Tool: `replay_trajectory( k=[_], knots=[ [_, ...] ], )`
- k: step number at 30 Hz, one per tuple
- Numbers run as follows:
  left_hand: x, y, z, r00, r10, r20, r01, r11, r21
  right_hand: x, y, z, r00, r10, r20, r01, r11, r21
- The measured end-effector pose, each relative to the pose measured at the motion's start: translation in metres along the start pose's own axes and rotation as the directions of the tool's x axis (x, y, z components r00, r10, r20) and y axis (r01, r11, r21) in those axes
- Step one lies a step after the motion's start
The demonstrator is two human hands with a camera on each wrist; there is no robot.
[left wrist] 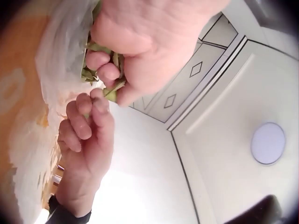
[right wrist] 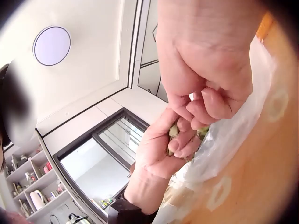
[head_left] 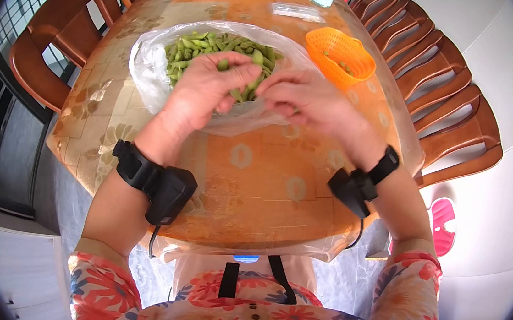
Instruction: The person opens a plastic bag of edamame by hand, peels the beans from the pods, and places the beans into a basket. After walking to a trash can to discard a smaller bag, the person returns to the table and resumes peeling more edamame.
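Green pods lie heaped in an open plastic bag; above them the left hand's grip curls around some pods; the right hand, just beside it, pinches a small green piece; beyond, an orange basket holds a few green bits; the counter carries bag and basket.

The left forearm and right forearm reached forward, angled inward, bringing the left hand and right hand close together before the body. The left hand's fingers curled toward the palm; the right hand's fingers were bent too, knuckles folded.
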State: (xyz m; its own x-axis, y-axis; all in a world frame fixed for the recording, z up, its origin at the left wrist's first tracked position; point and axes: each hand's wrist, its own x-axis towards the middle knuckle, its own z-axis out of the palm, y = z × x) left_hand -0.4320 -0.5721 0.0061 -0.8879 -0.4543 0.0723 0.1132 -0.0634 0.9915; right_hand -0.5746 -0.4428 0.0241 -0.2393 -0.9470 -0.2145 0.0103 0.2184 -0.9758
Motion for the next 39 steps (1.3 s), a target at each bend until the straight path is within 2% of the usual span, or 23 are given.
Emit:
replay_trajectory(
  k=[2,3,5,6,8,9,11,12,14,16,18,20,22,23,24,25,27,29,30,32,36,38,39],
  knots=[
    [-0.002,0.006,-0.006,0.992,-0.032,-0.121,-0.004,0.959,-0.283,-0.001,-0.012,-0.026,0.994,-0.081,-0.077,0.081,0.997,0.0],
    [0.0,0.005,-0.012,0.991,-0.032,-0.129,-0.007,0.958,-0.287,0.001,-0.019,-0.043,0.981,-0.144,-0.133,0.151,0.988,0.045],
    [0.006,0.0,-0.023,0.999,-0.031,-0.036,0.005,0.823,-0.568,0.01,-0.033,-0.078,0.928,-0.208,-0.309,0.144,0.966,-0.216],
    [0.007,0.0,-0.026,1.0,-0.014,0.014,0.02,0.797,-0.604,0.017,-0.035,-0.09,0.93,-0.207,-0.304,0.144,0.966,-0.217],
    [0.006,0.001,-0.022,0.999,-0.044,-0.023,0.019,0.776,-0.63,0.031,-0.032,-0.11,0.816,-0.277,-0.507,-0.027,0.859,-0.512],
    [0.006,0.001,-0.02,0.996,-0.074,-0.057,0.019,0.755,-0.655,0.036,-0.03,-0.118,0.817,-0.276,-0.506,-0.026,0.859,-0.511],
    [0.006,0.002,-0.022,0.996,-0.075,-0.054,0.022,0.754,-0.656,0.043,-0.028,-0.123,0.823,-0.304,-0.48,-0.197,0.639,-0.743],
    [0.006,0.003,-0.022,0.996,-0.076,-0.047,0.026,0.753,-0.658,0.044,-0.027,-0.12,0.825,-0.301,-0.478,-0.197,0.64,-0.743],
    [0.005,0.005,-0.02,0.996,-0.067,-0.059,0.014,0.769,-0.639,0.044,-0.029,-0.107,0.762,-0.518,-0.39,0.04,0.638,-0.769],
    [0.005,0.004,-0.02,0.996,-0.061,-0.066,0.007,0.786,-0.618,0.027,-0.035,-0.058,0.81,-0.556,-0.186,0.312,0.677,-0.667],
    [0.007,0.002,-0.021,0.996,-0.039,-0.084,-0.013,0.843,-0.538,0.024,-0.021,-0.022,0.812,-0.583,0.04,0.435,0.557,-0.708],
    [0.004,0.003,-0.016,0.992,-0.027,-0.119,-0.034,0.879,-0.476,0.018,-0.007,-0.002,0.867,-0.432,0.248,0.446,0.453,-0.772],
    [0.002,0.006,-0.013,0.988,-0.011,-0.156,-0.055,0.91,-0.412,0.009,0.003,0.004,0.899,-0.359,0.252,0.386,0.376,-0.842],
    [0.002,0.006,-0.012,0.992,0.006,-0.124,-0.035,0.971,-0.236,0.005,0.008,0.007,0.927,-0.284,0.247,0.327,0.286,-0.901],
    [0.002,0.006,-0.011,0.996,0.018,-0.091,-0.023,0.998,-0.054,0.001,0.014,0.008,0.927,-0.281,0.248,0.327,0.283,-0.901],
    [0.002,0.004,-0.008,0.995,0.018,-0.094,-0.024,0.998,-0.06,-0.003,0.021,0.006,0.914,-0.307,0.266,0.358,0.298,-0.885],
    [0.001,-0.001,-0.003,1.0,-0.01,0.009,0.006,0.923,0.385,-0.008,0.032,0.003,0.899,-0.336,0.282,0.389,0.314,-0.866],
    [-0.001,-0.002,-0.001,0.995,-0.088,0.052,0.056,0.896,0.44,-0.011,0.038,0.002,0.793,-0.511,0.332,0.502,0.238,-0.831],
    [-0.002,-0.002,0.0,0.993,-0.078,0.089,0.012,0.818,0.575,-0.011,0.038,0.002,0.793,-0.511,0.331,0.5,0.238,-0.832],
    [-0.002,-0.005,0.0,0.98,0.0,0.198,-0.151,0.65,0.745,-0.011,0.036,0.001,0.944,-0.331,0.019,0.254,0.686,-0.682],
    [-0.002,-0.006,-0.001,0.973,-0.005,0.231,-0.18,0.609,0.773,0.009,0.022,0.008,0.939,-0.302,-0.165,0.1,0.699,-0.709],
    [-0.003,0.0,0.001,0.977,-0.092,0.19,-0.083,0.658,0.748,0.02,0.023,0.009,0.931,-0.319,-0.175,-0.011,0.458,-0.889],
    [-0.003,0.001,0.001,0.978,-0.093,0.189,-0.082,0.657,0.749,0.023,0.026,0.008,0.931,-0.319,-0.175,-0.01,0.459,-0.888]
  ],
)
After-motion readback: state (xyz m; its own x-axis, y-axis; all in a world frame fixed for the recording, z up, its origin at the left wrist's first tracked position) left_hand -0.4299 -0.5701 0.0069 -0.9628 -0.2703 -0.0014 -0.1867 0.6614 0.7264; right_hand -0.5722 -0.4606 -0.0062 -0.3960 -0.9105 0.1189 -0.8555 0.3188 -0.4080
